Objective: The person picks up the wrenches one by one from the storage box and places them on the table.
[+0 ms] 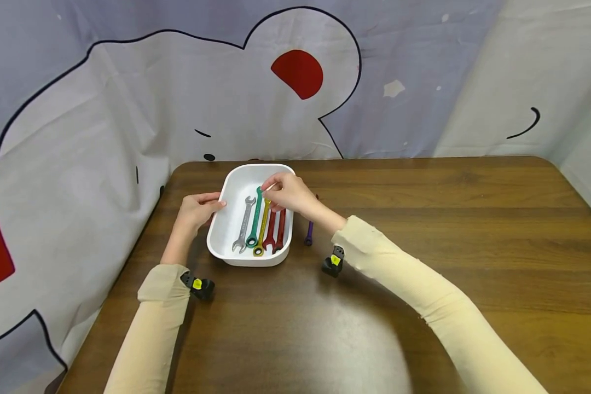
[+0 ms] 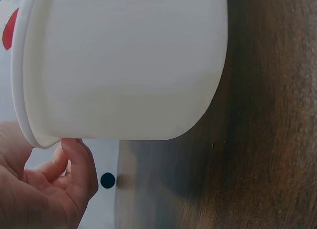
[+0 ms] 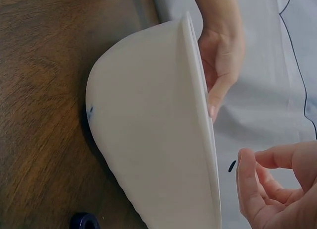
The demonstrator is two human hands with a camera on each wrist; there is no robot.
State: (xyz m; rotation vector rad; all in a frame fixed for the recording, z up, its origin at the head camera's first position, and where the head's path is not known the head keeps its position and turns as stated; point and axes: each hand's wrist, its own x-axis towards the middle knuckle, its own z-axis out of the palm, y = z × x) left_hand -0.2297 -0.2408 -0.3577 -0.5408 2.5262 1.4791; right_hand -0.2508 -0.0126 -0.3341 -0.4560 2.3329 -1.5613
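My left hand (image 1: 197, 212) grips the left rim of a white plastic tub (image 1: 251, 262), thumb on top and fingers beneath the lip. Inside the tub lie a silver wrench (image 1: 244, 224), a green wrench (image 1: 255, 219), a yellow wrench (image 1: 262, 230) and two red wrenches (image 1: 271, 232), side by side. My right hand (image 1: 289, 192) hovers over the tub's far right part, its loosely bent fingertips near the green wrench's far end. In the right wrist view these fingers stand above the rim with nothing between them. The hand covers the far ends of the red wrenches.
A purple wrench (image 1: 309, 232) lies on the brown wooden table (image 1: 423, 230) just right of the tub, partly behind the right forearm. A printed cloth (image 1: 399, 82) hangs along the table's back and left edges.
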